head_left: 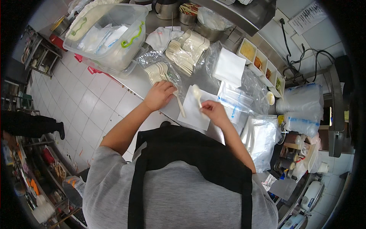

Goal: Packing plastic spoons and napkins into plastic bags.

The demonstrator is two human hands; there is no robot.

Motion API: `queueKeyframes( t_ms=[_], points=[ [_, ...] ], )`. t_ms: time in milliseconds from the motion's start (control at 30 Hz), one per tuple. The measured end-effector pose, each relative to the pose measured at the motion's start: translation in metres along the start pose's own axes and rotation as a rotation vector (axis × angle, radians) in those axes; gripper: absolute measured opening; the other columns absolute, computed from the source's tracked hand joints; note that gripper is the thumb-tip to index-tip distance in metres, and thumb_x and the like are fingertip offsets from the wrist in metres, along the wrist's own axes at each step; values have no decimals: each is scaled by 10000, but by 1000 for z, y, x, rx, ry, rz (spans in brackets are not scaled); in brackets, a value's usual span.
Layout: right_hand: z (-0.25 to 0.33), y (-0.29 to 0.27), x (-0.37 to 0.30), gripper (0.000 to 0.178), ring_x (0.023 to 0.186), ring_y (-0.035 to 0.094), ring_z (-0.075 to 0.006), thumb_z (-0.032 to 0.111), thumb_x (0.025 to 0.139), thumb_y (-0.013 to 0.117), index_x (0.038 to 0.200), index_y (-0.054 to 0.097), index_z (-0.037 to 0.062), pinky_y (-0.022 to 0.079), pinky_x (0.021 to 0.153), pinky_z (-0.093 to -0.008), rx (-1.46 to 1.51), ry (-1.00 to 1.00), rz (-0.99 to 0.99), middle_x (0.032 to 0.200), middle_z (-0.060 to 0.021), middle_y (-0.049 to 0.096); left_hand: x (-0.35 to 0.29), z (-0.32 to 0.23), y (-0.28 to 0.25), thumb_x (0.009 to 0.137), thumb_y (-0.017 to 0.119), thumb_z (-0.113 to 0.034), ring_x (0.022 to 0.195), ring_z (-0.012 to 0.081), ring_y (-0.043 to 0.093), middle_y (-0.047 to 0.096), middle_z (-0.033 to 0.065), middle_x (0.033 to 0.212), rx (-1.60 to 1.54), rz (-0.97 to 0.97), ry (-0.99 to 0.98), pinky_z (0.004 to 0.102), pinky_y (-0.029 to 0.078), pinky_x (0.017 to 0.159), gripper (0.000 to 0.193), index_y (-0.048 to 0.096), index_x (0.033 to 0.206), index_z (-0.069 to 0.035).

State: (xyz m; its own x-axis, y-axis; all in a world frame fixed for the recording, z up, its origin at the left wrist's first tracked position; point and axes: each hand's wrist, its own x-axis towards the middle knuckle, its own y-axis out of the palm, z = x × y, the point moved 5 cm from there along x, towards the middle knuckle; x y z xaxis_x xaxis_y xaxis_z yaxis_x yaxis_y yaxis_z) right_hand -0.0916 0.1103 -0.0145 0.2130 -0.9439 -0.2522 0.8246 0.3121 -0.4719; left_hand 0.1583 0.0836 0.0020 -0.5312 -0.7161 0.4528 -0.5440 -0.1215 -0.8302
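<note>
In my right hand (214, 113) is a cream disposable spoon (196, 92), pinched by its handle with the bowl pointing away from me. The spoon is over a white paper sheet (193, 114) at the table's near edge. My left hand (160, 95) has its fingers closed at one end of a cream utensil (180, 105); the fingers hide that end, so its kind is unclear. Just beyond the left hand, a stack of cream cutlery (156, 72) lies in clear plastic. Farther back are cream forks (180, 57) and more cutlery (195, 42) in an opened bag.
White napkins (229, 68) and clear plastic bags (233, 102) lie to the right. Containers of toppings (260, 64) line the back right. A clear bin (114, 63) with green handles stands left. The metal table's (143, 91) left edge borders the tiled floor.
</note>
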Motion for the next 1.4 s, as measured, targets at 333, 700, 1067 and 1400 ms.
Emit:
queueKeyframes(
  t_ms=[333,700,1067,1400],
  points=[
    [30,20,-15,196,727,634,-334,180,772,723,881,658,31,515,678,-432,-469,-224,-206,844,-140,625,22,-14,2,750,635,-134,1151,213,535,619,10,1149,117,208,206,386,399,957,314,649,1064,-135],
    [-18,0,-15,196,554,533,-55,64,746,745,929,707,6,422,514,-196,381,243,-168,748,-24,650,40,-24,-16,779,667,-81,964,251,622,662,68,944,-130,186,144,371,465,851,192,689,967,-115],
    [17,-101,-43,171,651,632,-241,86,773,728,943,732,68,515,631,-362,-360,-148,-641,836,-106,657,64,-32,77,819,667,-73,807,321,629,640,131,875,-482,339,-272,391,502,722,104,699,918,-60],
    [32,-41,-19,161,862,592,-244,137,740,735,900,744,128,516,768,-362,-697,-506,-227,891,-28,642,33,-22,18,717,712,-50,995,306,572,613,88,973,-287,73,-19,399,486,859,166,656,873,-58]
  ],
)
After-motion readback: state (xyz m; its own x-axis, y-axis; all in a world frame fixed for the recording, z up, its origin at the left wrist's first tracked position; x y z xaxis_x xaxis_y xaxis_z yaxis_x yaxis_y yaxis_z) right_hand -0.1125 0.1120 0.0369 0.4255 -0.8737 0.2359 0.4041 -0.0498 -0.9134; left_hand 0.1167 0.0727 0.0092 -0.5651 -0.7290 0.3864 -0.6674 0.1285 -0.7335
